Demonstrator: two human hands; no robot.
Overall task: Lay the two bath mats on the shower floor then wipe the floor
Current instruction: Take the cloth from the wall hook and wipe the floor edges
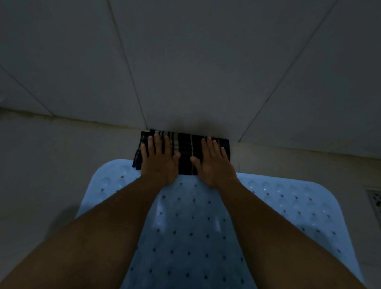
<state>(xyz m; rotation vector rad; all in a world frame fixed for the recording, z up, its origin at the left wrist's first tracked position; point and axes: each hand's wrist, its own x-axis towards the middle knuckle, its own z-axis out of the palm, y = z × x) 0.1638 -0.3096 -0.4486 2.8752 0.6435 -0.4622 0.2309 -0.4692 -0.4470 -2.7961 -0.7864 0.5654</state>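
Note:
A dark striped cloth [186, 152] lies folded on the shower floor [55, 161], its far edge against the foot of the tiled wall. My left hand [158, 160] presses flat on its left half with straight, spread fingers. My right hand [212, 164] presses flat on its right half the same way. A light blue bath mat [291, 204] with small holes and suction bumps lies flat on the floor below my arms, its far edge touching the cloth's near edge. Only one mat shows.
A grey tiled wall [188, 57] rises straight ahead and closes off the floor beyond the cloth. A patterned floor drain [378, 205] sits at the right edge. Bare floor runs to the left of the mat. The light is dim.

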